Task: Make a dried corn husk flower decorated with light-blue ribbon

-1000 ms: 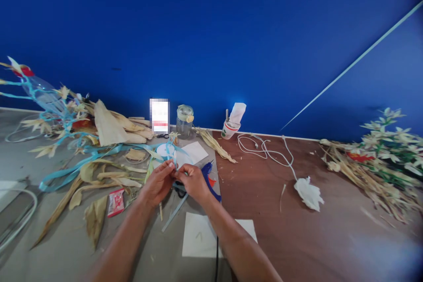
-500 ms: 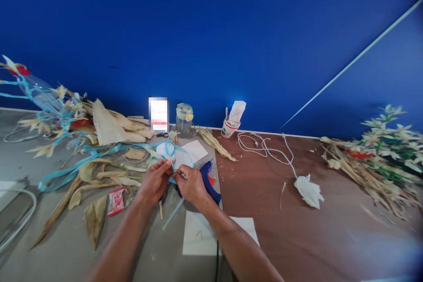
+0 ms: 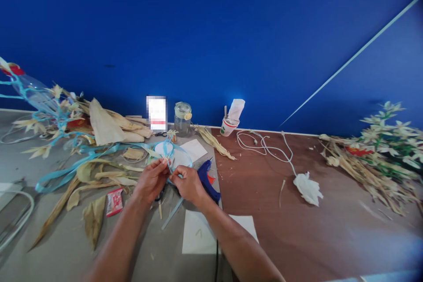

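Note:
My left hand (image 3: pixel 153 180) is closed, its thumb and fingertips pinching the stem of a small pale flower. Close beside it, my right hand (image 3: pixel 187 181) is closed on the light blue ribbon (image 3: pixel 68 176) where it meets the stem. The ribbon loops behind my hands and trails off across the table to the left. What lies between the fingertips is small and partly hidden. A blue glue gun (image 3: pixel 204 176) lies just right of my right hand. Dried corn husk strips (image 3: pixel 109 174) spread out left of my left hand.
A glass jar (image 3: pixel 183 122) and a paper cup (image 3: pixel 228 128) stand by the blue wall. White cable (image 3: pixel 264 145) coils on the brown table. White paper (image 3: pixel 198 240) lies under my right forearm. Husk flowers (image 3: pixel 380 136) lie far right; a ribbon-wrapped branch stands left.
Both hands stay together at the stem and ribbon, with only slight finger movement. The whole view has shifted a little.

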`<act>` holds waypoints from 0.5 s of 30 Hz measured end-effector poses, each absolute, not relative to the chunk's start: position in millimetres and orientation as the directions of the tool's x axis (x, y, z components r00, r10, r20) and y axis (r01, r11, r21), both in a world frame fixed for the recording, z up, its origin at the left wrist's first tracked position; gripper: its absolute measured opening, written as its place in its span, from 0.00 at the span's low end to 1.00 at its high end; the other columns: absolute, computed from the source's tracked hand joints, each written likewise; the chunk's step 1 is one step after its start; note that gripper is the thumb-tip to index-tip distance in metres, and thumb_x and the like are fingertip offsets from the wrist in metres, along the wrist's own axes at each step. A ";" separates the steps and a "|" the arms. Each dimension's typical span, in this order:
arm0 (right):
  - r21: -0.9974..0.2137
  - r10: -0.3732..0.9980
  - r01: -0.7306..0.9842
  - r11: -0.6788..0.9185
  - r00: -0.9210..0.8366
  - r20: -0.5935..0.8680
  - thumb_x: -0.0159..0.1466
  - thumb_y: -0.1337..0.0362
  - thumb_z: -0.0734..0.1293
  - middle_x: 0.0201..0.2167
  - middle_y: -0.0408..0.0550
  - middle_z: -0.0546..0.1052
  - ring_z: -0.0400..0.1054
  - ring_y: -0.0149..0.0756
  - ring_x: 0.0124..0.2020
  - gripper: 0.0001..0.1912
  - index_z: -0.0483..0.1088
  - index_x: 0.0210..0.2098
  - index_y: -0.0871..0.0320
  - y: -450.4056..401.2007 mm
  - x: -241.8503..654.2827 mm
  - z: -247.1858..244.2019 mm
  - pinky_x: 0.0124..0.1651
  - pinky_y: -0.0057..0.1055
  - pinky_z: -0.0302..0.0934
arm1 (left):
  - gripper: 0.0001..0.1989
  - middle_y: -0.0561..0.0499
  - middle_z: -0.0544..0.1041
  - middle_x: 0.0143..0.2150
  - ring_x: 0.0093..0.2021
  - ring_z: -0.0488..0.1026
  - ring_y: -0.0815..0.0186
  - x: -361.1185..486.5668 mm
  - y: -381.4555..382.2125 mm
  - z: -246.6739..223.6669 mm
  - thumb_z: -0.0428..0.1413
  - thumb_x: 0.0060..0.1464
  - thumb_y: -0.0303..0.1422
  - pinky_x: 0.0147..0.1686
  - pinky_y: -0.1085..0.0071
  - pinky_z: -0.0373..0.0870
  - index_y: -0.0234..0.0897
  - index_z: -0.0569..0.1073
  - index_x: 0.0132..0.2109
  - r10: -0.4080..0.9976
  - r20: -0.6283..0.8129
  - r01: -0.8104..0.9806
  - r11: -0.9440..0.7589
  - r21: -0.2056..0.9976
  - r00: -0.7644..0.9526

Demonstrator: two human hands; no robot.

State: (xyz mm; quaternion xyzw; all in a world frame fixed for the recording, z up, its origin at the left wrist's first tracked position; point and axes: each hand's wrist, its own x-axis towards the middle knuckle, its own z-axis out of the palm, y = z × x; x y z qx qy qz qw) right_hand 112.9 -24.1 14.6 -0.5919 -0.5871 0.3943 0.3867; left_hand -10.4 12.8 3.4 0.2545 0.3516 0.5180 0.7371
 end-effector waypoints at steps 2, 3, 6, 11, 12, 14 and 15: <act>-0.940 0.999 0.340 -0.033 0.020 -0.028 0.55 0.69 0.64 0.17 0.37 0.66 0.58 0.29 0.24 0.10 0.65 0.18 0.57 -23.5 113.7 14.6 0.29 0.25 0.51 | 0.09 0.56 0.66 0.20 0.22 0.61 0.75 -8.1 11.2 4.7 0.66 0.41 0.31 0.23 0.79 0.61 0.30 0.74 0.27 0.938 -0.243 -0.574 0.344 0.743 0.248; -0.947 0.999 0.319 -0.040 0.031 -0.031 0.55 0.69 0.64 0.17 0.37 0.65 0.57 0.29 0.24 0.10 0.65 0.18 0.57 -23.2 114.2 14.5 0.29 0.25 0.51 | 0.09 0.56 0.66 0.21 0.22 0.62 0.75 -6.8 10.4 5.3 0.66 0.41 0.31 0.23 0.79 0.61 0.30 0.75 0.28 0.936 -0.236 -0.571 0.346 0.744 0.260; -0.954 0.998 0.297 -0.029 0.060 -0.012 0.55 0.67 0.63 0.17 0.38 0.64 0.57 0.29 0.23 0.10 0.64 0.18 0.57 -23.0 115.4 14.4 0.28 0.25 0.50 | 0.09 0.56 0.68 0.22 0.23 0.62 0.75 -3.2 8.5 7.2 0.66 0.41 0.31 0.24 0.79 0.62 0.31 0.75 0.29 0.939 -0.222 -0.581 0.339 0.740 0.264; -0.944 0.997 0.330 -0.020 0.080 0.007 0.55 0.66 0.63 0.17 0.38 0.64 0.56 0.28 0.23 0.11 0.63 0.17 0.57 -23.6 113.9 14.1 0.28 0.26 0.50 | 0.09 0.55 0.70 0.24 0.24 0.65 0.75 0.9 6.4 9.1 0.66 0.40 0.30 0.25 0.79 0.63 0.31 0.74 0.28 0.945 -0.245 -0.569 0.326 0.755 0.216; -0.941 0.997 0.337 -0.022 0.081 0.006 0.55 0.65 0.64 0.17 0.38 0.63 0.56 0.28 0.23 0.11 0.63 0.17 0.57 -23.7 113.5 13.6 0.28 0.26 0.49 | 0.10 0.55 0.71 0.24 0.24 0.65 0.75 1.7 5.9 9.2 0.67 0.39 0.30 0.26 0.79 0.63 0.31 0.74 0.28 0.946 -0.255 -0.565 0.324 0.759 0.200; -0.936 0.996 0.352 -0.017 0.083 0.013 0.56 0.66 0.63 0.16 0.37 0.63 0.55 0.28 0.23 0.12 0.62 0.17 0.57 -23.6 112.9 12.4 0.28 0.26 0.49 | 0.10 0.56 0.71 0.23 0.23 0.65 0.75 3.2 4.6 9.6 0.67 0.38 0.29 0.26 0.79 0.63 0.31 0.74 0.27 0.946 -0.277 -0.560 0.323 0.763 0.167; -0.933 0.996 0.359 -0.013 0.083 0.018 0.56 0.66 0.63 0.16 0.37 0.63 0.55 0.28 0.23 0.12 0.62 0.17 0.57 -23.5 112.8 11.9 0.27 0.26 0.49 | 0.10 0.56 0.71 0.23 0.23 0.65 0.75 3.8 4.0 9.7 0.67 0.37 0.29 0.26 0.79 0.63 0.31 0.74 0.26 0.945 -0.288 -0.560 0.324 0.763 0.154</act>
